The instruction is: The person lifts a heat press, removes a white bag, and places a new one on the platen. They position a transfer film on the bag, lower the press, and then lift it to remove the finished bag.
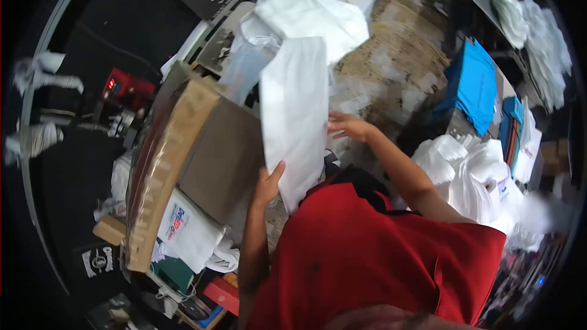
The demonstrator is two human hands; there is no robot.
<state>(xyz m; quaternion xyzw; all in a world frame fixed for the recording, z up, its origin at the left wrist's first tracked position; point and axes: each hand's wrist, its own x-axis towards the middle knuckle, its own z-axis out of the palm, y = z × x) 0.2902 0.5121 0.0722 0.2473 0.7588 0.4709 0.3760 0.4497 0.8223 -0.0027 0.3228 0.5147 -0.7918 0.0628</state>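
A long white sheet (295, 116), folded into a strip, hangs upright in front of my red shirt. My left hand (267, 184) grips its lower left edge, with the thumb lying on the near face. By the sheet's right edge, my right hand (350, 127) has its fingers stretched out and apart, and the fingertips come right up to the edge. Behind the top of the strip, a crumpled pile of white sheets (315, 18) lies on a surface.
A large cardboard box (174, 171) stands to my left, with a printed white bag (183, 227) beside it. Brown floor littered with scraps (397, 43) stretches ahead. On the right are a blue bag (474, 85) and bundled white plastic (465, 168). A red device (125, 88) sits far left.
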